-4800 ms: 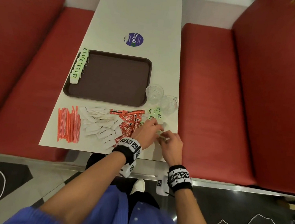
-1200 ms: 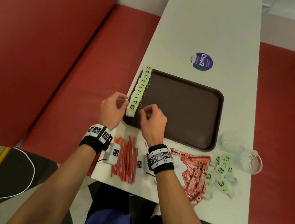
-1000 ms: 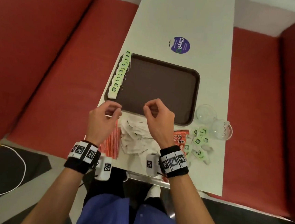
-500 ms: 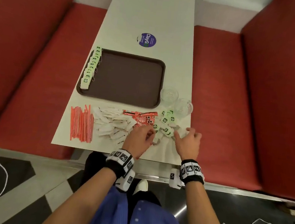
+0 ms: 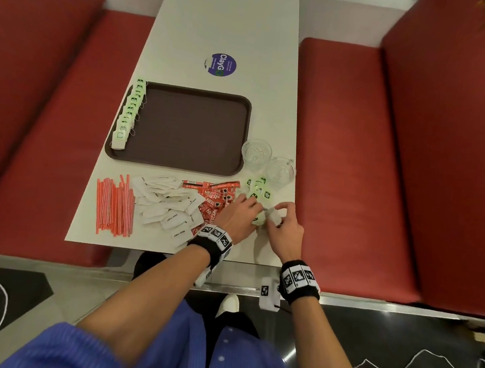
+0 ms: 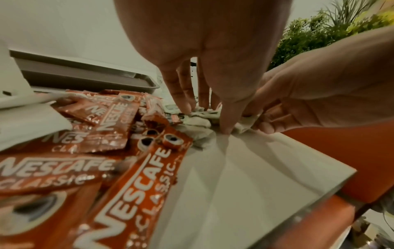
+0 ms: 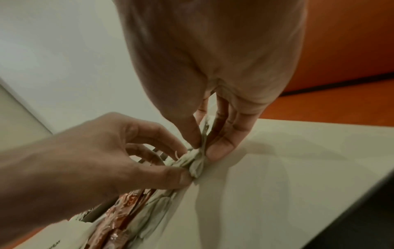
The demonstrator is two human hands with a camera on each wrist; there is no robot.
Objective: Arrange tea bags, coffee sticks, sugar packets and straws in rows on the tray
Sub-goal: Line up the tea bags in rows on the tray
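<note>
A brown tray [image 5: 187,126] lies on the white table with a row of green-tagged tea bags [image 5: 128,112] along its left rim. Near the front edge lie orange straws [image 5: 113,204], white sugar packets [image 5: 166,203], red coffee sticks [image 5: 216,196] and loose tea bags [image 5: 260,189]. Both hands meet at the near right, just below the loose pile. My right hand [image 7: 204,150] pinches a tea bag [image 7: 197,166] between thumb and fingers. My left hand [image 7: 187,166] pinches the same bunch from the left. In the left wrist view its fingertips [image 6: 185,107] point down into the tea bags, beside the coffee sticks [image 6: 132,176].
Two clear glass cups [image 5: 256,151] [image 5: 280,169] stand right of the tray, just behind the loose tea bags. A round purple sticker [image 5: 221,64] lies beyond the tray. Red bench seats [image 5: 354,164] flank the table. The table's front edge [image 5: 170,252] is close to my wrists.
Both hands left the tea bag row on the tray and came back to the loose pile at the near right. The right hand's spread fingers have since closed on a tea bag.
</note>
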